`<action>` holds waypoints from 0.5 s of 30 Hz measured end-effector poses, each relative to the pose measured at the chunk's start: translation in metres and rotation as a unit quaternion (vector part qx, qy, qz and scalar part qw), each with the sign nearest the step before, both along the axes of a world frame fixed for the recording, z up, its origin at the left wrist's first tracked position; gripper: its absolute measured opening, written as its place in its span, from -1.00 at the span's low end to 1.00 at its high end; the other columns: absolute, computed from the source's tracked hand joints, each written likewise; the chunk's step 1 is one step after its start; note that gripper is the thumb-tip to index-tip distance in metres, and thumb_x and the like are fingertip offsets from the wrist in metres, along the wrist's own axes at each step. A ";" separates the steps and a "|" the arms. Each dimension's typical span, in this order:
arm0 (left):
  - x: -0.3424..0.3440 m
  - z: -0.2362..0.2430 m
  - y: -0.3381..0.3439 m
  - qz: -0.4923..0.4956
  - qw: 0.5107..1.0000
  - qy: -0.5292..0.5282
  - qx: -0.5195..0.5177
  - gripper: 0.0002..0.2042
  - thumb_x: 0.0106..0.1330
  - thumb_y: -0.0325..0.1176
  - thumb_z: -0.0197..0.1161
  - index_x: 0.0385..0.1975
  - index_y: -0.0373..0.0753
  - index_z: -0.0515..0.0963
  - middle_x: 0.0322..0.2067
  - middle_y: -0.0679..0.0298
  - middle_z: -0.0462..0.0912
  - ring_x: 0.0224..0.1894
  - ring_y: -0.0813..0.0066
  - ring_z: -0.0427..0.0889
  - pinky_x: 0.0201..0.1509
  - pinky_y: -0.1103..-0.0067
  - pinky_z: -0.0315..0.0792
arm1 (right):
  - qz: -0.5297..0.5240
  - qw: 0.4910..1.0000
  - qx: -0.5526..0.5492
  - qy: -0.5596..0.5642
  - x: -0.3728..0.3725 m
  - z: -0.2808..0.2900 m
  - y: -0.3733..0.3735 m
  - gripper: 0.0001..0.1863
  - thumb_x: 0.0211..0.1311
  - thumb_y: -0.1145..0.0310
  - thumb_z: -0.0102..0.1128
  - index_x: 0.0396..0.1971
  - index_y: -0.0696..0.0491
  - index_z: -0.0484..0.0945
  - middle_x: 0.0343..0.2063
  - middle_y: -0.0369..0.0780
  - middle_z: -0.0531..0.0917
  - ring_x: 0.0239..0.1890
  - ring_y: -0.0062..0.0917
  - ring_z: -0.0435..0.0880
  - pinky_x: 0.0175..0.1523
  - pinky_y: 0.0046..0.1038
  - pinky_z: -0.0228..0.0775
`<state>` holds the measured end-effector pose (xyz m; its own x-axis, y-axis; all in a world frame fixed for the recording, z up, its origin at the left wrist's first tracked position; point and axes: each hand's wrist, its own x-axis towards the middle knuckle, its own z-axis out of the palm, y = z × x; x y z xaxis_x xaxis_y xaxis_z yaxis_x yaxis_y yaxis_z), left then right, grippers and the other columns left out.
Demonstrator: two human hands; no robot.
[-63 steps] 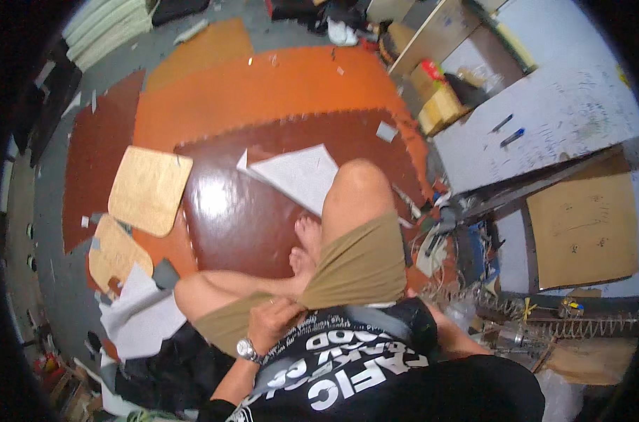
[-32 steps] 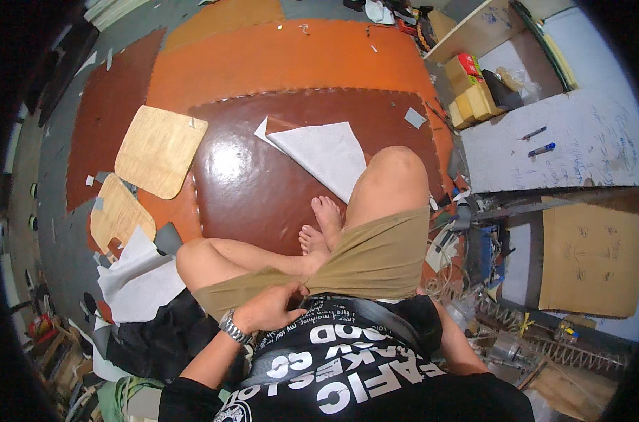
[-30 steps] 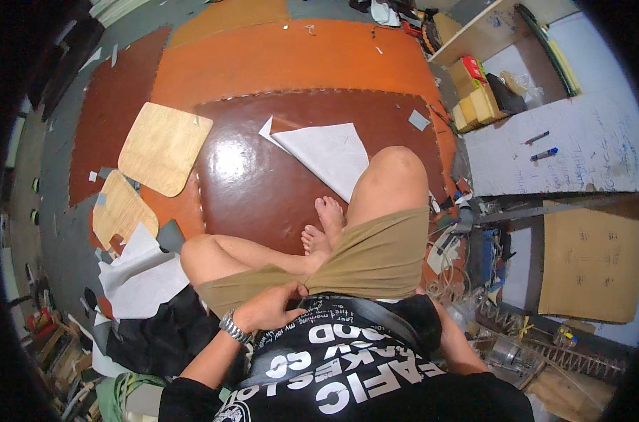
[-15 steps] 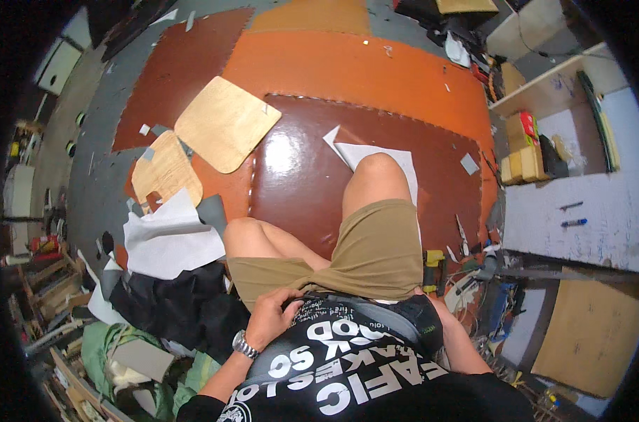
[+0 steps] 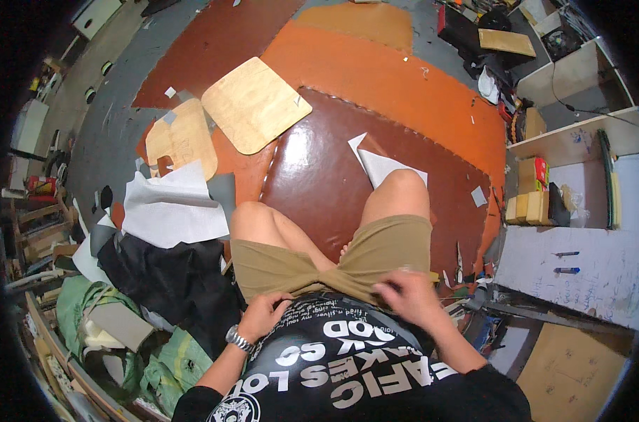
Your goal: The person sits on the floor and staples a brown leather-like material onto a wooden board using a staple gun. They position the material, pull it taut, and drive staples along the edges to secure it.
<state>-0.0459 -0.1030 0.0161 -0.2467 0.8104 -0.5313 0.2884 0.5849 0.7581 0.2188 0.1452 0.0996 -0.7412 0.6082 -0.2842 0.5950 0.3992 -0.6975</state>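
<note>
- Head view: the person sat on the dark brown floor mat [image 5: 312, 176], knees bent. Both hands were at the waist of the khaki shorts [image 5: 333, 264], just below the hem of the black printed shirt [image 5: 347, 366].
- The left hand [image 5: 262, 315], with a wristwatch [image 5: 239, 339] on its wrist, was curled narrow and seemed to pinch the cloth at the person's left hip. I could not tell if it gripped the shorts or the shirt.
- The right hand [image 5: 411, 299] lay on the shorts near the right hip, fingers half bent, holding no tool.
- To do this well, I judged both hands should pull evenly and smoothly, so the cloth did not twist.
- A white paper sheet [image 5: 383, 163] lay partly hidden behind the right knee; two plywood boards [image 5: 253, 104] were near the mat's far left corner, well apart from the hands.
</note>
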 end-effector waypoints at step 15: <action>0.039 -0.046 0.013 0.113 0.968 0.157 0.160 -0.80 0.45 -0.24 0.39 -0.23 -0.24 0.60 -0.50 -0.03 0.70 -0.44 -0.06 0.75 -0.40 0.25 0.55 | 0.230 0.966 -0.029 -0.116 -0.083 -0.080 -0.036 -0.72 0.38 0.21 0.29 -0.23 0.17 0.69 -0.24 0.12 0.72 -0.13 0.08 0.74 0.02 0.04 0.58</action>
<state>-0.0074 -0.0902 -0.0303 -0.5452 0.8277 -0.1329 0.4256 0.4099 0.8067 0.1361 0.1095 0.0194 -0.8419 0.2073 -0.4982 0.5063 0.6228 -0.5965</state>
